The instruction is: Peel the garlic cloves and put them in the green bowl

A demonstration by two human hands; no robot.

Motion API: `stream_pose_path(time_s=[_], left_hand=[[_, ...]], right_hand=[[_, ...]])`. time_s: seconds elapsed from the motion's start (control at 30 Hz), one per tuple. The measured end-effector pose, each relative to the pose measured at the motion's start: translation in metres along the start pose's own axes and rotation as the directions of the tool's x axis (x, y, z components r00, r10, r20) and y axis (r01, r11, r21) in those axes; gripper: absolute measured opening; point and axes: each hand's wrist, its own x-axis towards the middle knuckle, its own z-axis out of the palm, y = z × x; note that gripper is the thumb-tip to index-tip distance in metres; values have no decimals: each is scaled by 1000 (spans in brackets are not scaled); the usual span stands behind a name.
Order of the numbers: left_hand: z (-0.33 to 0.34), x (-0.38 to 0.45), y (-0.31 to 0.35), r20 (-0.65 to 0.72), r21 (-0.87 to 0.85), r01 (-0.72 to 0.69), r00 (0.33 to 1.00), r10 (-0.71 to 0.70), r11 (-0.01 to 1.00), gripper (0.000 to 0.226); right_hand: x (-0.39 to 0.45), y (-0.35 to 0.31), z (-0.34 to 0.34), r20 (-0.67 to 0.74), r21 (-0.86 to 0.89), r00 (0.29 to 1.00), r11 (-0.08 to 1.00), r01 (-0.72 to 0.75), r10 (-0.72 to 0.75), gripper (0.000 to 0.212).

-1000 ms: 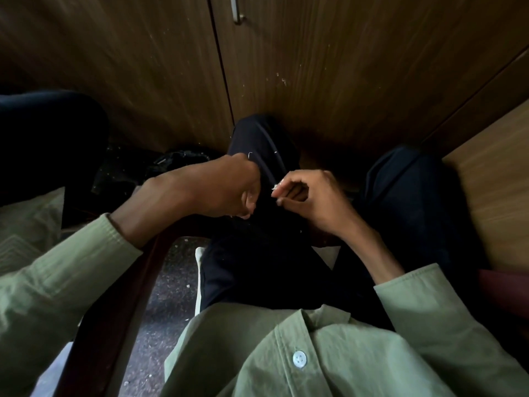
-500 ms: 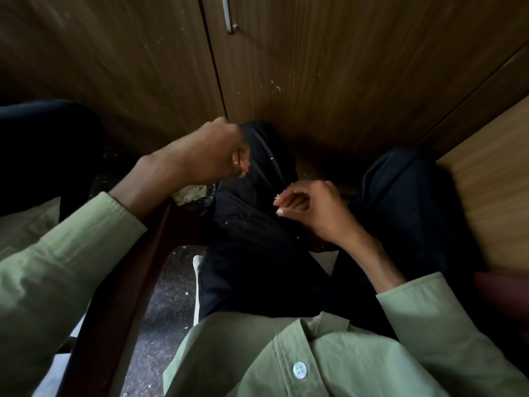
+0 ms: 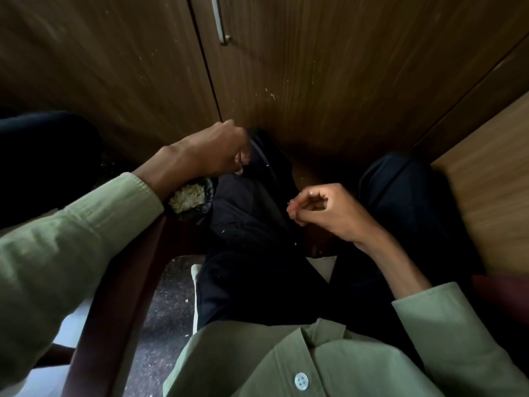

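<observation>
My right hand (image 3: 326,213) hovers over my lap, its thumb and fingertips pinching a small pale garlic clove (image 3: 291,202) that is mostly hidden by the fingers. My left hand (image 3: 214,151) is raised to the left above a black bag of garlic peels (image 3: 187,197). Its fingers are curled downward with the tips close together, and whether they hold anything is hidden. The green bowl is not in view.
Dark wooden cabinet doors (image 3: 286,81) with a metal handle (image 3: 220,21) stand close in front. A lighter wooden panel (image 3: 486,190) is at the right. A dark red chair frame (image 3: 120,282) runs under my left arm. My legs in dark trousers (image 3: 252,253) fill the middle.
My left hand has pulled away from my right hand, moving up and left over the bag of peels. My right hand has stayed over my lap, still pinching.
</observation>
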Motion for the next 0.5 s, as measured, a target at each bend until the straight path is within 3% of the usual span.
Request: stream_pose_path(time_s=[0.1, 0.3, 0.37, 0.5], left_hand=[[1, 2, 1, -1, 41, 1, 1000, 0, 999, 7], [7, 5, 2, -27, 17, -3, 1000, 4, 1000, 17], [6, 6, 5, -69, -14, -41, 997, 40, 999, 8], [2, 14, 14, -90, -1, -159, 983, 158, 987, 11]], right_hand=[[-13, 0, -3, 94, -21, 995, 999, -36, 38, 9], [-28, 15, 7, 86, -76, 992, 994, -81, 87, 7], [-30, 17, 8, 76, -80, 992, 993, -90, 96, 7], [-30, 16, 10, 79, -110, 993, 991, -82, 91, 11]])
